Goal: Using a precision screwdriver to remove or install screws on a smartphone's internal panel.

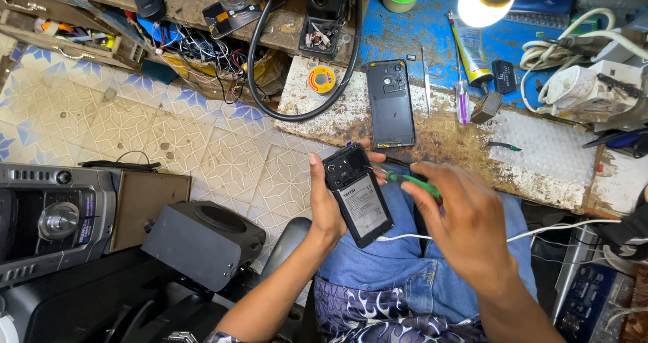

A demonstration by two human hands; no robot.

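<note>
Right fingers (432, 193) pinch a green-handled screwdriver (413, 181), its thin metal tip reaching left to the upper edge of the opened phone (356, 196). The right hand (466, 225) sits just to the right of the phone, so the tool comes in sideways, across the phone's width. The left hand (329, 205) wraps the phone from its left side, thumb up along the edge, fingertips showing past the top corner; it is clamped firmly on the body. The phone's long axis runs from upper left to lower right, tilted over the lap, above the blue jeans (405, 262). It looks black, back cover off, a pale grey battery filling the lower part and a dark camera block at the top. A white cable (540, 232) trails right from its lower end. The removed back cover (390, 103) lies flat on the surface (439, 137) beyond, well apart.
</note>
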